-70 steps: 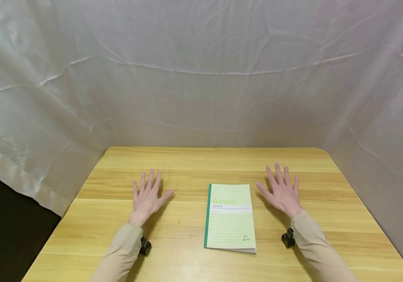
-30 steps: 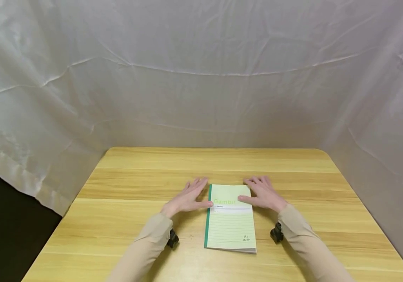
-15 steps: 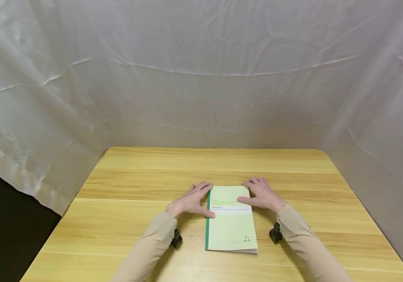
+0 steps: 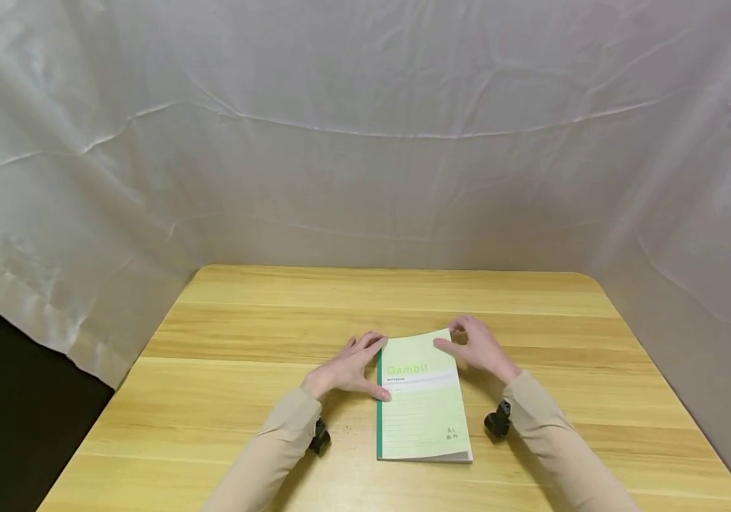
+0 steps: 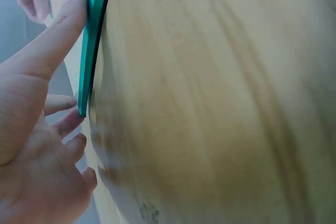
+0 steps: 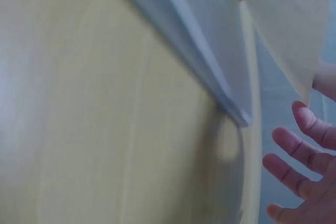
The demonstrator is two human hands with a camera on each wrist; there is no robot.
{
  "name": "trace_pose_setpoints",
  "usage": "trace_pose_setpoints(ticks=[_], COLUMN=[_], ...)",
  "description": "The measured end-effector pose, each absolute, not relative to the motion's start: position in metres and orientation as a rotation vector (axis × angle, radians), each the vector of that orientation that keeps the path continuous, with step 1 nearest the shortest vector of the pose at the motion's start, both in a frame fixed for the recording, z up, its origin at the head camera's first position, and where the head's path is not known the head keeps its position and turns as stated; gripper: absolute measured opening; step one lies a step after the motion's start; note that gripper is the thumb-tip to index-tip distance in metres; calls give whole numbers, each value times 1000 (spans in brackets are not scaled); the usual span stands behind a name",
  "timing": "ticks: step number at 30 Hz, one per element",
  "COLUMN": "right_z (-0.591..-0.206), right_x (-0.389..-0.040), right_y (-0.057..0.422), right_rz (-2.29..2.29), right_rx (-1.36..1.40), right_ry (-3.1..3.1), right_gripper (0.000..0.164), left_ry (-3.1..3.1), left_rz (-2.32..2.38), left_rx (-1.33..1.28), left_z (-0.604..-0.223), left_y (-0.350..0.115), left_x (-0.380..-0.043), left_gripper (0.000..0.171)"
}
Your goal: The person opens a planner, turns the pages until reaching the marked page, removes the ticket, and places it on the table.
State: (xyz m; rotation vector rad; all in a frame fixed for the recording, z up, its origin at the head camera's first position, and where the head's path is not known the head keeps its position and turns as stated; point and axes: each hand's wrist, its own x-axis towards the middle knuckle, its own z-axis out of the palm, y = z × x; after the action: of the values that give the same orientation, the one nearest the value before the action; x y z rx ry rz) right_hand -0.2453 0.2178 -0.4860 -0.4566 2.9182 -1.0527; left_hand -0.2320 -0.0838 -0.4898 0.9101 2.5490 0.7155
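A pale green notebook [image 4: 413, 398] marked "Gambit", with a dark green spine, lies on the wooden table. At its upper left, my left hand [image 4: 348, 368] touches it: the thumb rests on the cover beside the spine, and a fingertip is right at the spine's top end. My right hand [image 4: 477, 347] pinches the top right corner of the front cover [image 6: 294, 30], thumb on its upper face and a finger beneath. In the right wrist view the cover is raised, and the page block [image 6: 202, 40] stays below it. The remaining right fingers are bent, apart from the pages.
The wooden table [image 4: 244, 291] extends around the notebook on all sides. Pale grey cloth [image 4: 365, 178] hangs behind the table and along both sides. A dark area [image 4: 13, 419] shows beyond the table at the lower left. Small black cameras [image 4: 498, 421] sit at both wrists.
Both hands came inward from beside the notebook onto its upper edges. The left thumb slid down along the spine; the right hand took the cover's top right corner and lifted it slightly.
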Motion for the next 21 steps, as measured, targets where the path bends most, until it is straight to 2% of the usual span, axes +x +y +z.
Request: trace_pose_setpoints(ticks=[12, 21], right_z=[-466, -447], right_x=[-231, -220], right_y=[204, 182], right_rz=[-1523, -1786], right_rx=[-320, -500], right_ry=[2560, 2245], right_gripper=[58, 59], left_ry=[2566, 2589], left_rz=[864, 1077], left_rx=[866, 774], left_z=[-484, -473], left_y=[-88, -92], left_x=[-227, -218], left_gripper=[108, 103])
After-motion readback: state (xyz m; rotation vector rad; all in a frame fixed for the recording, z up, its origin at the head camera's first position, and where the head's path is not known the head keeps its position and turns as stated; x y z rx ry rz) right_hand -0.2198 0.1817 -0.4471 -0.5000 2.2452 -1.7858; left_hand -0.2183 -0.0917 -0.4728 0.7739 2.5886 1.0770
